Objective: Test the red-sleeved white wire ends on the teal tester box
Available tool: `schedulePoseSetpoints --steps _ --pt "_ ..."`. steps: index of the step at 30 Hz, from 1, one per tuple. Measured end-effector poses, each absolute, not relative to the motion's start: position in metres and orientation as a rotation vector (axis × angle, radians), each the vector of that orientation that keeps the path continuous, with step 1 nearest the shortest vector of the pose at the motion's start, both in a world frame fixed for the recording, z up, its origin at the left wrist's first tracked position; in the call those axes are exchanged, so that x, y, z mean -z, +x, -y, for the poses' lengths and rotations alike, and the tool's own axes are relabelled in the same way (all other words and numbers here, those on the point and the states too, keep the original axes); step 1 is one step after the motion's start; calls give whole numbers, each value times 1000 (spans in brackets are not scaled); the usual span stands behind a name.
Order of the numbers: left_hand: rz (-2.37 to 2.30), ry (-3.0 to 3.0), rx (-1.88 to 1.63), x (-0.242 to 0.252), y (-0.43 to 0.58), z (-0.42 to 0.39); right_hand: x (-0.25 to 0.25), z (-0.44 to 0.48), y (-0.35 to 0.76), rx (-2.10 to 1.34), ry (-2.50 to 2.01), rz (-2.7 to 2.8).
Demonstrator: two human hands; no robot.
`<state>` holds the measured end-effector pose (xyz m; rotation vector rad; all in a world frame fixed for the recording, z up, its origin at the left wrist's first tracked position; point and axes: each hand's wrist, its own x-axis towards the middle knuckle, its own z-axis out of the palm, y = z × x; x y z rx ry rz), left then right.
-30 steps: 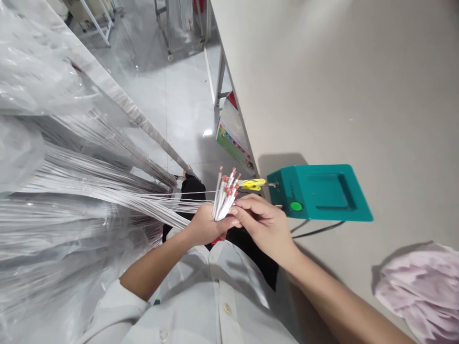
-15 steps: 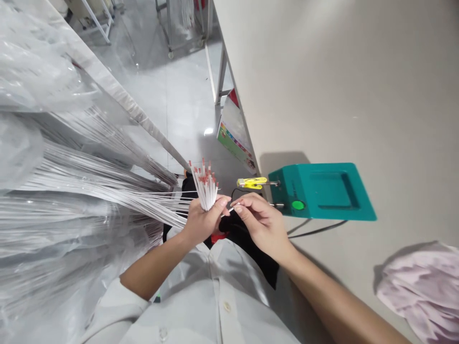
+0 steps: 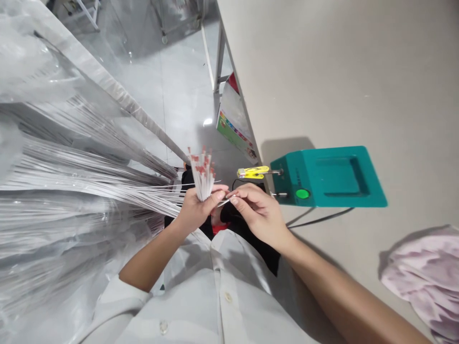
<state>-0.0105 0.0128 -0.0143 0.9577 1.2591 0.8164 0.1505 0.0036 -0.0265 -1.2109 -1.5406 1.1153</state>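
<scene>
My left hand (image 3: pixel 195 210) is closed around a bundle of thin white wires (image 3: pixel 202 176) whose copper-red stripped tips fan upward. My right hand (image 3: pixel 253 210) pinches a single white wire (image 3: pixel 225 201) beside the bundle, fingertips almost touching my left thumb. Both hands hover over my lap, just left of the table edge. A teal box-shaped machine (image 3: pixel 328 177) with a green button (image 3: pixel 302 193) sits on the table to the right of my right hand. A yellow clip (image 3: pixel 253 172) sticks out from its left side on a metal pin.
Long white wires wrapped in clear plastic (image 3: pixel 71 191) hang over a rack on the left. A beige table (image 3: pixel 358 86) fills the right side, with a pink cloth (image 3: pixel 423 277) at its lower right. A colourful box (image 3: pixel 234 131) stands on the floor under the table edge.
My left hand swung the wire bundle from leaning right to upright. My right hand drew one wire out of the bundle and now pinches it beside my left thumb.
</scene>
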Motion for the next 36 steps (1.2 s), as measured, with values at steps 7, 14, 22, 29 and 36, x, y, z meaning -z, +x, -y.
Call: schedulePoseSetpoints --steps 7,14,22,29,36 --pt "-1202 1151 -636 9 -9 -12 24 -3 154 -1178 -1181 1494" --pt "-1172 1250 -462 0 -15 -17 14 -10 166 -1215 -1160 1696" --pt "-1167 1152 -284 2 -13 -16 1 -10 178 -354 -946 2509" --pt "-1271 967 -409 0 -7 -15 16 -4 176 -15 -995 2450" --pt "-1303 1083 -520 -1 -9 -11 13 -3 181 -621 -1133 2099"
